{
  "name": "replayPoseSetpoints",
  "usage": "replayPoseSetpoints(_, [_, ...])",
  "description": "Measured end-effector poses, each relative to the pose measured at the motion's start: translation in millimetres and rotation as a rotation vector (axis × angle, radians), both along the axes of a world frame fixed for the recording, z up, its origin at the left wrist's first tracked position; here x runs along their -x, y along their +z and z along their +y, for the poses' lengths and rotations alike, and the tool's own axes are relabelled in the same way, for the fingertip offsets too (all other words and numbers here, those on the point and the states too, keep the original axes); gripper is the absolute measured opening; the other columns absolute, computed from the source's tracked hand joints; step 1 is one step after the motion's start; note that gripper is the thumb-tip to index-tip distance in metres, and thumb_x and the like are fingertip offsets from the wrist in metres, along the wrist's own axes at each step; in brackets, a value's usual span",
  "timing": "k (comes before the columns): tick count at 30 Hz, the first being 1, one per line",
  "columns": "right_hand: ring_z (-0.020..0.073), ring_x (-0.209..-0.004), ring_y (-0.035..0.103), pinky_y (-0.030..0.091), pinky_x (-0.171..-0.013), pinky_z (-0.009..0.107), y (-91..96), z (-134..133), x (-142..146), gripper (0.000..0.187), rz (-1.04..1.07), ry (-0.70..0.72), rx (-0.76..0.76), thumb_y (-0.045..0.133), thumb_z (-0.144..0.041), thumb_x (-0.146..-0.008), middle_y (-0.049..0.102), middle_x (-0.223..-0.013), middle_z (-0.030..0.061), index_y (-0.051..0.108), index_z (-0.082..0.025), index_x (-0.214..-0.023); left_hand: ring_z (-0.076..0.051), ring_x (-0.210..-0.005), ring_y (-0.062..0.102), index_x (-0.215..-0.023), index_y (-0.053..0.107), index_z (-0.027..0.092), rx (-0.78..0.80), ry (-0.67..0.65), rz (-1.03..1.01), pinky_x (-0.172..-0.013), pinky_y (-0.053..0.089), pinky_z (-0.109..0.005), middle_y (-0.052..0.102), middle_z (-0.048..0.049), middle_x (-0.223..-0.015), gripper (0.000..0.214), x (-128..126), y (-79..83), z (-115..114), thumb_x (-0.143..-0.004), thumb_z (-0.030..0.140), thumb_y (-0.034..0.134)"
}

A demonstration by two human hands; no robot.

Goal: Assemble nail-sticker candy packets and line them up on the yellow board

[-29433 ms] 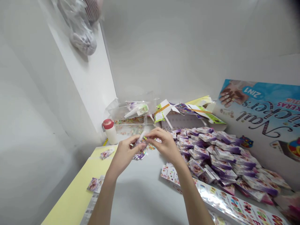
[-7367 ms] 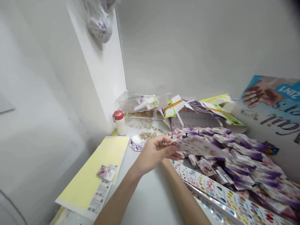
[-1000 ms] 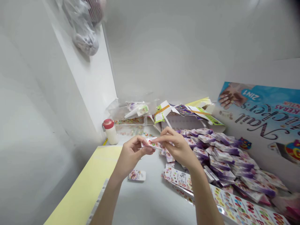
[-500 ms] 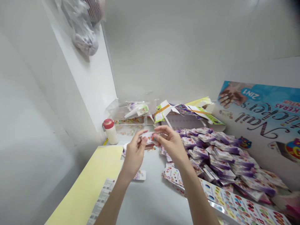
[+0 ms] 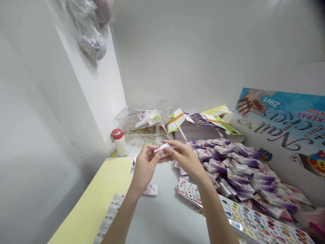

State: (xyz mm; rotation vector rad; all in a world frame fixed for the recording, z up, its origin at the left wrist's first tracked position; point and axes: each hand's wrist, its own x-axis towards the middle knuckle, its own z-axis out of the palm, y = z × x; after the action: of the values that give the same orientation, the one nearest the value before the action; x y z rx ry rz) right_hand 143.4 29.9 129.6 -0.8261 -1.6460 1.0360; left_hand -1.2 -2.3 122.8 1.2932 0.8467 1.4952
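Above the middle of the table, my left hand pinches the left end of a small white card with coloured prints, thumb in front and fingers behind. On its other end are the thumb and fingertips of my right hand. A white flap of the card stands bent up along its top edge. The fingers hide part of the card. Below my left wrist, a small printed card lies on the table. To the right of my right hand spreads a heap of small purple-and-white boxes.
Printed sticker strips lie along the front right. A yellow sheet and a grey label strip cover the left. Behind stand a red-capped bottle, a clear plastic tray and an opened carton. A nail sticker poster leans right.
The card has been tilted and its upper part folded over, so a white flap now shows where the printed face was. My right fingers have shifted slightly left along it.
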Motion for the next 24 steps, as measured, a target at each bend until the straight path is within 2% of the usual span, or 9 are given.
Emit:
replayPoseSetpoints(4, [0.0117, -0.054, 0.052, 0.043, -0.051, 0.024, -3.3, 2.7, -0.9, 0.031, 0.023, -0.089, -0.032, 0.064, -0.040, -0.078, 0.064, -0.072, 0.0020, 0.067, -0.018, -0.098, -0.017, -0.078, 0.069, -0.099, 0.051, 0.020, -0.001, -0.003, 0.018, -0.077, 0.057, -0.035, 0.070, -0.0010, -0.087, 0.029, 4.0, 0.2, 4.0, -0.078, 0.033, 0.066])
replayPoseSetpoints(7, [0.0120, -0.052, 0.052, 0.040, -0.049, 0.023, -5.6, 5.5, -2.2, 0.027, 0.027, -0.113, -0.005, 0.064, -0.042, -0.077, 0.060, -0.062, -0.0002, 0.065, -0.017, -0.088, -0.018, -0.081, 0.066, -0.099, 0.058, 0.018, -0.012, 0.030, 0.108, -0.076, 0.056, -0.033, 0.068, -0.0010, -0.085, 0.030, 12.2, -1.9, 8.3, -0.077, 0.036, 0.067])
replayPoseSetpoints(9, [0.0119, -0.053, 0.052, 0.039, -0.050, 0.023, -5.7, 6.7, -3.1, 0.027, 0.054, -0.094, 0.024, 0.064, -0.043, -0.077, 0.058, -0.061, -0.0010, 0.062, -0.017, -0.083, -0.018, -0.082, 0.065, -0.101, 0.061, 0.018, -0.009, -0.001, 0.170, -0.072, 0.055, -0.030, 0.067, -0.0024, -0.088, 0.036, 18.8, -1.9, 8.8, -0.072, 0.036, 0.072])
replayPoseSetpoints(12, [0.0113, -0.055, 0.052, 0.041, -0.054, 0.023, -4.8, 7.8, -4.0, 0.030, 0.163, -0.030, 0.101, 0.066, -0.046, -0.074, 0.056, -0.061, -0.0021, 0.058, -0.018, -0.079, -0.019, -0.079, 0.065, -0.116, 0.057, 0.023, 0.029, -0.113, 0.236, -0.067, 0.054, -0.030, 0.066, -0.0053, -0.098, 0.055, 25.1, 2.3, 5.1, -0.066, 0.033, 0.077])
replayPoseSetpoints(14, [0.0105, -0.055, 0.051, 0.042, -0.054, 0.024, -4.9, 8.8, -3.6, 0.032, 0.264, 0.043, 0.185, 0.069, -0.047, -0.071, 0.054, -0.062, -0.0027, 0.057, -0.018, -0.077, -0.019, -0.083, 0.063, -0.119, 0.055, 0.026, -0.007, -0.108, 0.296, -0.070, 0.054, -0.031, 0.061, -0.0060, -0.109, 0.059, 25.3, 5.5, 2.2, -0.065, 0.032, 0.077])
replayPoseSetpoints(16, [0.0094, -0.054, 0.049, 0.043, -0.053, 0.023, -6.2, 10.4, -2.2, 0.034, 0.351, 0.122, 0.277, 0.073, -0.046, -0.067, 0.053, -0.064, -0.0028, 0.057, -0.018, -0.076, -0.019, -0.091, 0.060, -0.115, 0.057, 0.028, -0.114, -0.023, 0.369, -0.076, 0.052, -0.031, 0.057, -0.0050, -0.114, 0.052, 23.3, 6.4, 1.8, -0.067, 0.032, 0.076])
replayPoseSetpoints(20, [0.0074, -0.052, 0.049, 0.043, -0.053, 0.022, -13.6, 17.6, 2.3, 0.034, 0.413, 0.225, 0.407, 0.077, -0.043, -0.062, 0.055, -0.068, -0.0024, 0.058, -0.018, -0.077, -0.018, -0.099, 0.054, -0.092, 0.061, 0.023, -0.320, 0.196, 0.467, -0.084, 0.043, -0.027, 0.055, -0.0032, -0.103, 0.023, 21.8, 0.6, 9.9, -0.073, 0.031, 0.071])
replayPoseSetpoints(22, [0.0073, -0.052, 0.050, 0.043, -0.053, 0.021, -20.3, 24.0, 3.4, 0.033, 0.391, 0.213, 0.405, 0.075, -0.041, -0.064, 0.055, -0.068, -0.0026, 0.059, -0.017, -0.079, -0.018, -0.102, 0.052, -0.082, 0.058, 0.021, -0.352, 0.293, 0.479, -0.085, 0.040, -0.026, 0.055, -0.0031, -0.104, 0.015, 24.7, -2.8, 15.2, -0.076, 0.030, 0.068])
replayPoseSetpoints(24, [0.0076, -0.051, 0.051, 0.043, -0.052, 0.021, -29.1, 31.4, 2.8, 0.029, 0.300, 0.127, 0.348, 0.070, -0.039, -0.068, 0.054, -0.065, -0.0036, 0.060, -0.017, -0.084, -0.017, -0.096, 0.054, -0.079, 0.055, 0.021, -0.316, 0.393, 0.475, -0.080, 0.039, -0.024, 0.057, -0.0019, -0.098, 0.015, 29.2, -4.6, 18.9, -0.078, 0.031, 0.066])
